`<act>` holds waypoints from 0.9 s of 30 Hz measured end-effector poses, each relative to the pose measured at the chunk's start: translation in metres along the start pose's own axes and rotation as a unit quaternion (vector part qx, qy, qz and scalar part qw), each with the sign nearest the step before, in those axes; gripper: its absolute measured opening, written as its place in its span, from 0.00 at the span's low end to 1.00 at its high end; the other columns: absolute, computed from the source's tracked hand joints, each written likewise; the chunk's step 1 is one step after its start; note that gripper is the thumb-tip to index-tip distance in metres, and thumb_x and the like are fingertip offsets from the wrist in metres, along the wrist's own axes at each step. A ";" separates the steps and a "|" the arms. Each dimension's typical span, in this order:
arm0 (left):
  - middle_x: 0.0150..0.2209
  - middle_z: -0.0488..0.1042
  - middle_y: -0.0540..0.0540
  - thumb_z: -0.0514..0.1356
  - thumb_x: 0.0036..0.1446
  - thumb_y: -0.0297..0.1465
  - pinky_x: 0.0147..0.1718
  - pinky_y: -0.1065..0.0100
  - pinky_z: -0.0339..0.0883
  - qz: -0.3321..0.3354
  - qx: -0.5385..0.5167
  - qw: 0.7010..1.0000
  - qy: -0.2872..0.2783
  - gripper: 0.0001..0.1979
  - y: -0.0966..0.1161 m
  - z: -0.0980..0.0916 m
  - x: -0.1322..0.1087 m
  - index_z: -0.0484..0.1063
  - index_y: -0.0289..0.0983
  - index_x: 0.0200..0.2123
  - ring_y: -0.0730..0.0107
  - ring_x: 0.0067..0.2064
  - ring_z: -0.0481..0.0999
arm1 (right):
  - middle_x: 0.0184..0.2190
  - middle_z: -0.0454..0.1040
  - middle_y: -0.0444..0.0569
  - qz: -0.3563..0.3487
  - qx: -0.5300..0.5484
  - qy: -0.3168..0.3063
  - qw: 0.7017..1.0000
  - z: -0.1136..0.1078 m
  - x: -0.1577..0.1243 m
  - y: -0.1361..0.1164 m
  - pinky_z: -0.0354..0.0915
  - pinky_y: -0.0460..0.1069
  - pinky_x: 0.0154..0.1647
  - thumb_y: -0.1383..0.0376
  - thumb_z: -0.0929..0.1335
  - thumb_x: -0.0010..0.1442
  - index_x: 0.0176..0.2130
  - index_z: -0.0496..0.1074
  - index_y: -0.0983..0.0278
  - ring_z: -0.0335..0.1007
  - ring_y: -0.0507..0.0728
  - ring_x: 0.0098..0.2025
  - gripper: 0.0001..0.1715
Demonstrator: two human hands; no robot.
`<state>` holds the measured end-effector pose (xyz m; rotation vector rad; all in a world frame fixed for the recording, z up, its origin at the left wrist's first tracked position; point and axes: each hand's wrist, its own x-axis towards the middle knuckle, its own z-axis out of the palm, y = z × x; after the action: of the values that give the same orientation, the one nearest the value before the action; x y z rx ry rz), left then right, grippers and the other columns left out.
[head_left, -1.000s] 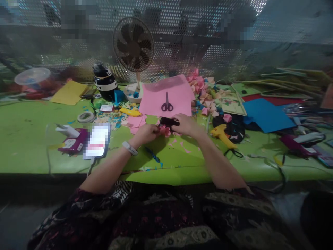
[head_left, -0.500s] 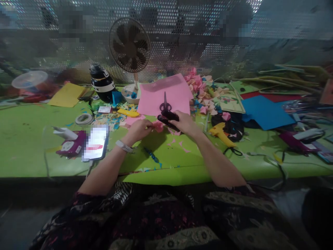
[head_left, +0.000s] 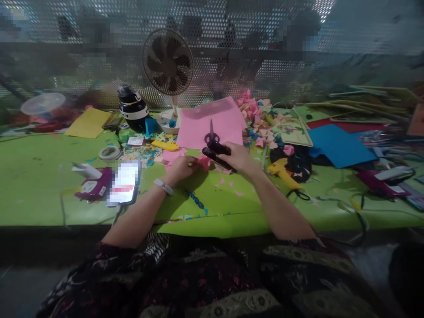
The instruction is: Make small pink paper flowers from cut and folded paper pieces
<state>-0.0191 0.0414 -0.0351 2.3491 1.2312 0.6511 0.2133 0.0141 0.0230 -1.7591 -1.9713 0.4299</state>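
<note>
My left hand [head_left: 180,168] pinches a small folded pink paper piece [head_left: 203,162] just above the green table [head_left: 39,176]. My right hand [head_left: 239,157] is closed around a black stapler [head_left: 216,153], whose open jaw points left at the pink piece. A large pink paper sheet [head_left: 212,121] lies behind my hands, and purple-handled scissors [head_left: 211,135] rest on it. Small pink scraps [head_left: 228,183] are scattered on the table under my hands.
A phone [head_left: 124,182] lies to the left beside a purple item. A yellow glue gun [head_left: 281,170] sits right of my right hand. A desk fan [head_left: 168,66], a black helmet [head_left: 133,108], folded paper flowers [head_left: 258,117] and blue paper [head_left: 338,145] stand further back.
The stapler has tilted and opened toward the pink piece, and both hands have shifted slightly away from me. The head view has moved a little.
</note>
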 end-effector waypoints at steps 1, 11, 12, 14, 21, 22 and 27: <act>0.41 0.84 0.43 0.60 0.60 0.34 0.38 0.65 0.67 0.004 -0.003 1.000 -0.003 0.12 0.000 0.000 0.000 0.83 0.41 0.41 0.60 0.39 0.80 | 0.42 0.80 0.53 -0.005 -0.005 -0.006 1.000 -0.002 -0.001 -0.001 0.67 0.52 0.41 0.62 0.71 0.57 0.48 0.77 0.64 0.76 0.62 0.42 0.18; 0.30 0.82 0.41 0.59 0.63 0.41 0.29 0.66 0.58 -0.017 0.017 1.000 -0.007 0.16 0.000 -0.003 -0.002 0.84 0.39 0.39 0.67 0.26 0.71 | 0.39 0.81 0.51 -0.064 0.002 -0.122 0.990 -0.037 -0.009 0.007 0.67 0.51 0.40 0.62 0.71 0.55 0.44 0.76 0.64 0.76 0.60 0.41 0.16; 0.28 0.81 0.42 0.59 0.63 0.42 0.29 0.66 0.57 -0.019 0.018 1.000 -0.004 0.17 0.001 -0.003 -0.002 0.84 0.38 0.38 0.68 0.25 0.70 | 0.39 0.81 0.50 -0.071 0.003 -0.137 0.988 -0.038 -0.009 0.009 0.67 0.51 0.40 0.61 0.72 0.55 0.44 0.76 0.64 0.76 0.60 0.41 0.16; 0.26 0.79 0.43 0.58 0.63 0.43 0.28 0.66 0.56 -0.017 0.019 1.000 0.003 0.18 0.004 -0.004 -0.003 0.84 0.39 0.36 0.68 0.24 0.67 | 0.38 0.81 0.49 -0.078 -0.003 -0.163 0.984 -0.038 -0.008 0.010 0.67 0.51 0.39 0.60 0.72 0.54 0.44 0.77 0.62 0.76 0.60 0.41 0.16; 0.29 0.81 0.46 0.58 0.62 0.37 0.28 0.67 0.57 0.014 0.007 1.000 0.004 0.14 0.000 -0.001 -0.003 0.84 0.44 0.42 0.67 0.26 0.70 | 0.41 0.81 0.52 -0.062 -0.082 -0.158 0.982 -0.027 -0.008 0.004 0.65 0.52 0.39 0.60 0.72 0.56 0.46 0.77 0.62 0.75 0.61 0.41 0.17; 0.29 0.81 0.45 0.58 0.61 0.36 0.29 0.67 0.58 0.017 0.008 1.000 0.001 0.14 -0.001 -0.001 -0.003 0.84 0.44 0.42 0.67 0.27 0.70 | 0.42 0.80 0.53 -0.064 -0.093 -0.152 0.982 -0.025 -0.007 0.004 0.65 0.52 0.39 0.60 0.72 0.57 0.46 0.76 0.62 0.75 0.62 0.41 0.17; 0.30 0.81 0.44 0.59 0.59 0.35 0.30 0.66 0.60 0.001 0.018 1.000 -0.001 0.12 -0.001 -0.001 -0.002 0.84 0.41 0.38 0.64 0.29 0.73 | 0.44 0.81 0.53 -0.064 -0.136 -0.151 0.977 -0.016 -0.004 0.003 0.64 0.52 0.38 0.59 0.72 0.57 0.46 0.76 0.62 0.75 0.63 0.43 0.17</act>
<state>-0.0210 0.0407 -0.0357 2.3789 1.2494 0.6313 0.2244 0.0095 0.0342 -1.7972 -2.4431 0.4205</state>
